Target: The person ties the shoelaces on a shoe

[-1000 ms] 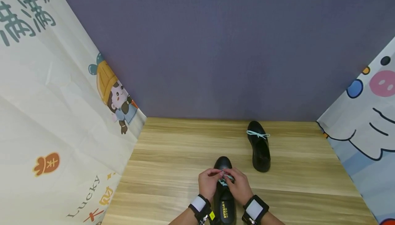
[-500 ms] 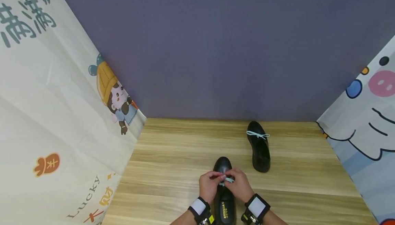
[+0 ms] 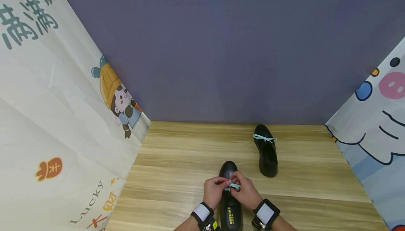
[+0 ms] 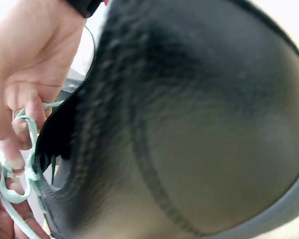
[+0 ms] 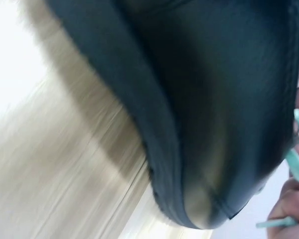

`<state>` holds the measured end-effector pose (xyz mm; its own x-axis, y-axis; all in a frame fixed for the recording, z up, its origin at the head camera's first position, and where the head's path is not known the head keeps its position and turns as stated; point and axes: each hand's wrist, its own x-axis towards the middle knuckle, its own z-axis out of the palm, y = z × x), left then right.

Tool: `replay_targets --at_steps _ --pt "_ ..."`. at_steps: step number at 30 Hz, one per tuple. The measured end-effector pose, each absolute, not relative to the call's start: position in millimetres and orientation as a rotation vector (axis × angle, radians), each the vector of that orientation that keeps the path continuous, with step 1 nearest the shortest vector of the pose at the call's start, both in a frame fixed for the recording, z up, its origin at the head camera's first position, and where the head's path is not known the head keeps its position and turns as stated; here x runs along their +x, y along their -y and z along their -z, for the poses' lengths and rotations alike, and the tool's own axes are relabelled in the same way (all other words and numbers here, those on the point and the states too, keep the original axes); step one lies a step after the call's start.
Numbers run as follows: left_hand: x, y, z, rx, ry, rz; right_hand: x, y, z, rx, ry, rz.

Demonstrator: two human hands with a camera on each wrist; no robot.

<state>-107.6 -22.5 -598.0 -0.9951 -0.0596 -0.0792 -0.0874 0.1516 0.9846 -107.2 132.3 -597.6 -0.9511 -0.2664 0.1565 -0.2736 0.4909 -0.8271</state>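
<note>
A black leather lace-up shoe (image 3: 228, 169) lies on the floor in front of me, toe pointing away. Over its tongue my left hand (image 3: 212, 191) pinches the pale mint shoelace (image 3: 235, 186) between thumb and fingertips. From the other side, my right hand (image 3: 248, 193) pinches the same lace, and the fingertips of both hands nearly meet. A loop and a strand of the shoelace (image 4: 14, 213) show among fingers in the left wrist view. A short lace end (image 5: 276, 222) pokes out by a finger in the right wrist view. The knot is partly hidden by fingers.
A second black shoe (image 3: 268, 157), its mint lace tied in a bow, stands farther off to the right on the wood-patterned floor (image 3: 177, 153). A grey-purple panel (image 3: 221, 55) rises behind. Printed sheets hang left (image 3: 63, 118) and right (image 3: 379, 129).
Both hands stay over the shoe. The right fingers have shifted slightly on the lace, and a mint loop now shows beneath them. The second shoe has not moved.
</note>
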Motion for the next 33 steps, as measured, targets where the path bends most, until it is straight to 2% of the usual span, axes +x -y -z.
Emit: replay_targets --at_steps 10,20,33 --pt "-112.1 32.2 593.7 -0.033 -2.321 -1.891 -106.9 -141.1 607.3 0.913 2.483 -1.216" --pt "-115.4 39.5 592.8 -0.108 -2.128 -1.905 -106.6 -140.1 605.7 1.024 2.399 -1.069" --pt "-114.8 40.8 592.2 -0.079 -2.108 -1.901 -107.6 -139.3 609.5 0.999 2.388 -1.073"
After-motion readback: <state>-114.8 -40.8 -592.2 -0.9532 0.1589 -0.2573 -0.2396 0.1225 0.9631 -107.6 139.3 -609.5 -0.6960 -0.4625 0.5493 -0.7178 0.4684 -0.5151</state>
